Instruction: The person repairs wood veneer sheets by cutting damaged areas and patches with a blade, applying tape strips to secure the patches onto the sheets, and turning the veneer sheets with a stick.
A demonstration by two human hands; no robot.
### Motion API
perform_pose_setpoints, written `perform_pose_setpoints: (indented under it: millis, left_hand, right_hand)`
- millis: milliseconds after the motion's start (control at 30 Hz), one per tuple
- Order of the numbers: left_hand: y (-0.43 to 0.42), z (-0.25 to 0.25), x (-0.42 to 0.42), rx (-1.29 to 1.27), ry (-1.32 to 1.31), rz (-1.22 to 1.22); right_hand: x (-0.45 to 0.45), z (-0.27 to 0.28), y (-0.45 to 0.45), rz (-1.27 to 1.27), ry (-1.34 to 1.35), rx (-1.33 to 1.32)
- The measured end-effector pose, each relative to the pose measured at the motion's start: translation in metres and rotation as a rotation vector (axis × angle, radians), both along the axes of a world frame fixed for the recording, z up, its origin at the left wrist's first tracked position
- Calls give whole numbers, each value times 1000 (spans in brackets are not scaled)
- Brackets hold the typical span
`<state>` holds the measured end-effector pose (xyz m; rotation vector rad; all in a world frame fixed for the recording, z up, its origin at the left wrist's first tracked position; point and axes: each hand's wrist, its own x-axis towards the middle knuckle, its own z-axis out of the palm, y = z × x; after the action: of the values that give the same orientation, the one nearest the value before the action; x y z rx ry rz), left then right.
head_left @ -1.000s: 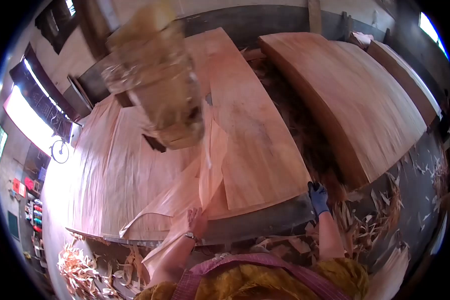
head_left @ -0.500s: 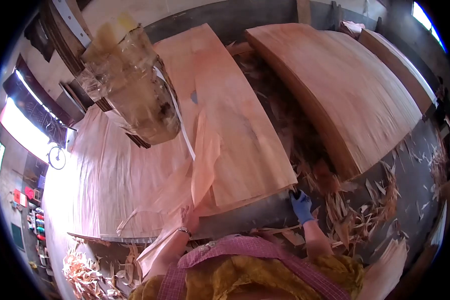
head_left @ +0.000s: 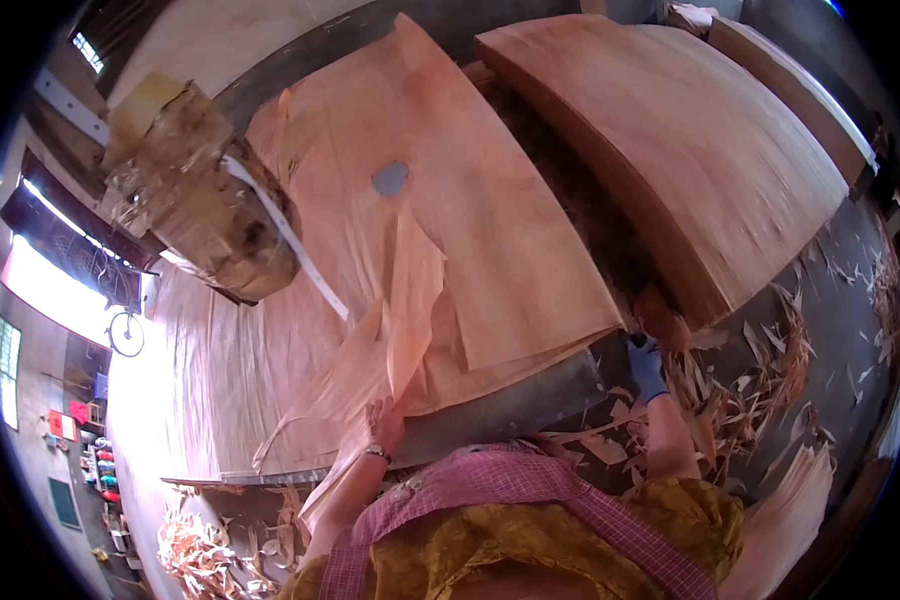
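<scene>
Thin reddish wood sheets (head_left: 510, 240) lie over a low grey-edged table, with a round hole showing near the middle of the upper one. My left hand (head_left: 383, 425), bare with a watch at the wrist, rests at the near edge on a torn, folded strip of veneer (head_left: 410, 310); its fingers look extended. My right hand (head_left: 647, 368), in a blue glove with dark fingertips, is at the near right corner of the sheet. Its fingers are closed around that corner, which they partly hide.
A taped, wrapped post (head_left: 205, 200) hangs over the left side, with a white strip dangling. A thick veneer stack (head_left: 670, 150) stands at the right. Wood scraps (head_left: 205, 545) litter the floor. A bicycle (head_left: 126, 333) is far left.
The camera view has shifted, and the wrapped post now appears farther left, uncovering the hole. My right hand has moved with the sheet's corner, first left, then right. My left hand stays by the torn strip.
</scene>
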<state>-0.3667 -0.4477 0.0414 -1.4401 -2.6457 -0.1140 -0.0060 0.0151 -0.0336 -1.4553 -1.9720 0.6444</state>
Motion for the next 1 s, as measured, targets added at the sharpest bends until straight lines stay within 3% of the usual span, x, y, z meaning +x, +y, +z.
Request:
perform_pose_setpoints:
  millis: [67, 200, 300, 400, 500, 667, 733, 800, 867, 933, 1000]
  left_hand:
    - [4, 0, -2, 5, 26, -38]
    - [16, 4, 2, -97, 72, 1]
    - [15, 1, 3, -117, 68, 14]
    - [17, 27, 13, -105, 47, 28]
    - [22, 43, 20, -73, 63, 62]
    - [8, 33, 18, -98, 85, 30]
    - [8, 27, 23, -164, 8, 22]
    - [15, 23, 27, -186, -51, 27]
    - [15, 24, 31, -182, -97, 46]
    - [14, 24, 33, -170, -102, 64]
    - [19, 32, 36, -141, -128, 65]
  right_hand:
    - [13, 14, 9, 8, -106, 206]
    - [36, 6, 57, 36, -181, -108]
    - [51, 32, 71, -21, -265, 7]
    - [72, 20, 101, -44, -284, 373]
    - [86, 29, 127, 1, -378, 135]
    - [90, 37, 129, 0, -467, 55]
    - [111, 0, 103, -27, -487, 174]
    - [113, -15, 64, 0, -444, 89]
    - [129, -83, 29, -63, -522, 176]
    - [145, -135, 0, -49, -426, -211]
    - [141, -114, -40, -63, -387, -220]
